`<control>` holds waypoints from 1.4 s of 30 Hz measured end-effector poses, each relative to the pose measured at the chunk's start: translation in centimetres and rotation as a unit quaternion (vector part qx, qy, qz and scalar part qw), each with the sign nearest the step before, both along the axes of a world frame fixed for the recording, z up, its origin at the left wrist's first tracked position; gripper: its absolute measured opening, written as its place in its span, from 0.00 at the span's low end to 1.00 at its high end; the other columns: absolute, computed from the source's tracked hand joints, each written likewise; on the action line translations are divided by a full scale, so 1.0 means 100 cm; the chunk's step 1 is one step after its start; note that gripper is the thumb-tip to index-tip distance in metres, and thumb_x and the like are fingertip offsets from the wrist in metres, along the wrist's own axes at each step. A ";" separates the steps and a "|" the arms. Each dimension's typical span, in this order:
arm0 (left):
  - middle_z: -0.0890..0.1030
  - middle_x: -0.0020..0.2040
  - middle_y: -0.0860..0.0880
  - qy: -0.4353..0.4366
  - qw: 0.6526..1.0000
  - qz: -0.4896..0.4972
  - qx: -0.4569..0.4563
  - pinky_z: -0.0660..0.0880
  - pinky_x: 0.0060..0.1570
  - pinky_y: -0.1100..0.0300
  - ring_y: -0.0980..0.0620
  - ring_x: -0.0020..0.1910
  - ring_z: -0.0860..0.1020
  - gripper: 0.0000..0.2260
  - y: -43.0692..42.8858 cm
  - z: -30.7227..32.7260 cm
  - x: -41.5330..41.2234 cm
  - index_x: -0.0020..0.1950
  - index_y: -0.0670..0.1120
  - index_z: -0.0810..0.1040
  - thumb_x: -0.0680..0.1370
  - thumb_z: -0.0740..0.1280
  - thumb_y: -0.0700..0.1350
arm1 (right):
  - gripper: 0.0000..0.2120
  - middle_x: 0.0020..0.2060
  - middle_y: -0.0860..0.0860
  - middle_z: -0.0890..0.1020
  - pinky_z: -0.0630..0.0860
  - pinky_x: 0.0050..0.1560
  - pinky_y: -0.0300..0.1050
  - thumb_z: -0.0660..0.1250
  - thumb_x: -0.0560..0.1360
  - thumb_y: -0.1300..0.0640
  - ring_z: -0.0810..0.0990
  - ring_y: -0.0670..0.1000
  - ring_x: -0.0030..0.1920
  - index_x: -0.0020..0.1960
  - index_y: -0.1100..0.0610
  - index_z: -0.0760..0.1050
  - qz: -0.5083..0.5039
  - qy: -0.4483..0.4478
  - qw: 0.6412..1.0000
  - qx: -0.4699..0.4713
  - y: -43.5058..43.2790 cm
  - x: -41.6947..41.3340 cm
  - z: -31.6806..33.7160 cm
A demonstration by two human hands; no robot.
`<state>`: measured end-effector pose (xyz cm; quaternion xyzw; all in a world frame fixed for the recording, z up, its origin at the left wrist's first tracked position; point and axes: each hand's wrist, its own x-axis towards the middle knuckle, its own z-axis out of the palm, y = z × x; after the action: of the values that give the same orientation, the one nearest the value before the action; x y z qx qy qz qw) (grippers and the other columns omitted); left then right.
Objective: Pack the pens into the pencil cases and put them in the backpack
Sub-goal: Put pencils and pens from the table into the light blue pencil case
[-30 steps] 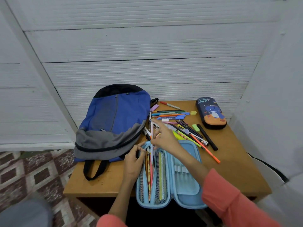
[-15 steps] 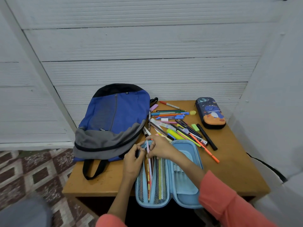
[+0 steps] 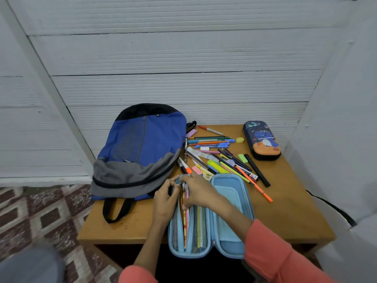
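Pens were pinched by the right hand at the pencil case's eleven o'clock rim, gripped by the left hand.

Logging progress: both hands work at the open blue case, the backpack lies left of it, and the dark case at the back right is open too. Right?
No: the head view shows the dark case shut, its lid down. Only the blue case is open. The rest holds.

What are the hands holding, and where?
The right hand pinches the pencils near their top ends, inside the open blue pencil case. The left hand seems to grip the case's top left edge.
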<state>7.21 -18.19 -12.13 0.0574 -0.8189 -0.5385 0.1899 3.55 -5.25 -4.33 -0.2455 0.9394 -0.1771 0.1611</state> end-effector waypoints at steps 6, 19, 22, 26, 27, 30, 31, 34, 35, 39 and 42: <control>0.79 0.59 0.58 0.000 1.000 0.002 0.003 0.72 0.45 0.70 0.69 0.51 0.77 0.09 -0.001 -0.002 -0.001 0.40 0.43 0.74 0.80 0.64 0.40 | 0.29 0.62 0.55 0.68 0.73 0.58 0.54 0.75 0.69 0.51 0.70 0.57 0.64 0.66 0.59 0.70 -0.015 0.018 1.000 0.005 0.000 -0.001 0.000; 0.80 0.61 0.54 0.001 0.999 -0.012 0.038 0.73 0.63 0.56 0.62 0.62 0.76 0.09 -0.003 -0.006 -0.005 0.41 0.45 0.78 0.80 0.65 0.41 | 0.26 0.54 0.54 0.75 0.76 0.53 0.50 0.80 0.65 0.58 0.77 0.54 0.55 0.59 0.58 0.74 -0.048 -0.088 0.992 -0.072 0.006 -0.012 0.009; 0.80 0.61 0.55 0.001 0.999 -0.015 0.034 0.73 0.63 0.57 0.64 0.60 0.76 0.07 -0.003 -0.005 -0.004 0.44 0.51 0.79 0.80 0.65 0.41 | 0.20 0.44 0.53 0.77 0.77 0.35 0.46 0.76 0.69 0.64 0.79 0.54 0.42 0.54 0.56 0.69 -0.115 -0.178 0.957 -0.196 0.013 -0.018 0.007; 0.80 0.61 0.57 -0.004 0.999 -0.011 0.048 0.74 0.62 0.55 0.65 0.59 0.77 0.08 -0.003 -0.008 -0.005 0.42 0.41 0.79 0.80 0.66 0.41 | 0.12 0.38 0.56 0.77 0.80 0.30 0.47 0.68 0.74 0.68 0.79 0.52 0.29 0.52 0.58 0.70 -0.231 -0.174 0.893 -0.346 0.018 -0.027 0.005; 0.80 0.60 0.57 -0.005 0.999 -0.010 0.050 0.74 0.62 0.54 0.66 0.58 0.77 0.08 -0.003 -0.008 -0.005 0.42 0.41 0.79 0.80 0.66 0.41 | 0.10 0.39 0.55 0.77 0.81 0.32 0.50 0.68 0.75 0.67 0.80 0.52 0.30 0.52 0.58 0.70 -0.253 -0.144 0.883 -0.368 0.019 -0.029 0.004; 0.80 0.61 0.58 -0.005 0.999 -0.010 0.052 0.75 0.61 0.54 0.64 0.59 0.77 0.09 -0.003 -0.008 -0.005 0.43 0.40 0.80 0.80 0.65 0.42 | 0.08 0.43 0.55 0.75 0.82 0.32 0.51 0.66 0.77 0.67 0.80 0.50 0.33 0.50 0.57 0.70 -0.290 -0.061 0.851 -0.434 0.020 -0.034 0.000; 0.80 0.61 0.58 -0.004 0.999 -0.009 0.052 0.75 0.61 0.53 0.64 0.59 0.77 0.09 -0.003 -0.008 -0.005 0.43 0.40 0.80 0.80 0.65 0.42 | 0.07 0.44 0.54 0.74 0.82 0.31 0.49 0.66 0.77 0.67 0.80 0.50 0.33 0.50 0.57 0.70 -0.296 -0.039 0.841 -0.451 0.020 -0.035 -0.002; 0.80 0.61 0.56 -0.004 0.998 -0.011 0.063 0.75 0.62 0.52 0.63 0.60 0.77 0.10 -0.003 -0.009 -0.006 0.40 0.40 0.78 0.80 0.65 0.42 | 0.08 0.43 0.52 0.74 0.80 0.28 0.43 0.66 0.77 0.67 0.81 0.50 0.34 0.49 0.56 0.70 -0.307 0.000 0.817 -0.488 0.017 -0.034 -0.003; 0.80 0.61 0.56 -0.003 0.998 -0.012 0.066 0.74 0.62 0.52 0.63 0.60 0.77 0.10 -0.004 -0.009 -0.006 0.39 0.40 0.78 0.80 0.65 0.41 | 0.08 0.44 0.53 0.75 0.80 0.27 0.43 0.66 0.76 0.67 0.82 0.50 0.34 0.50 0.56 0.70 -0.307 -0.006 0.817 -0.488 0.015 -0.033 -0.004; 0.80 0.60 0.55 0.004 0.998 -0.013 0.055 0.73 0.61 0.58 0.64 0.60 0.77 0.09 -0.003 -0.008 -0.006 0.42 0.41 0.80 0.80 0.65 0.41 | 0.11 0.46 0.58 0.76 0.80 0.26 0.45 0.70 0.74 0.67 0.81 0.49 0.28 0.50 0.58 0.69 -0.269 -0.100 0.840 -0.460 0.001 -0.019 -0.019; 0.81 0.60 0.53 0.012 0.999 -0.012 0.047 0.72 0.60 0.61 0.65 0.59 0.77 0.08 -0.003 -0.007 -0.006 0.45 0.39 0.81 0.80 0.65 0.40 | 0.12 0.45 0.57 0.76 0.80 0.27 0.44 0.72 0.73 0.66 0.80 0.48 0.28 0.46 0.57 0.68 -0.241 -0.091 0.858 -0.444 -0.004 -0.011 -0.033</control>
<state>6.62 -18.53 -12.87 0.0504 -0.7910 -0.5793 0.1901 2.42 -5.70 -7.66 -0.0394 0.7723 -0.6299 0.0723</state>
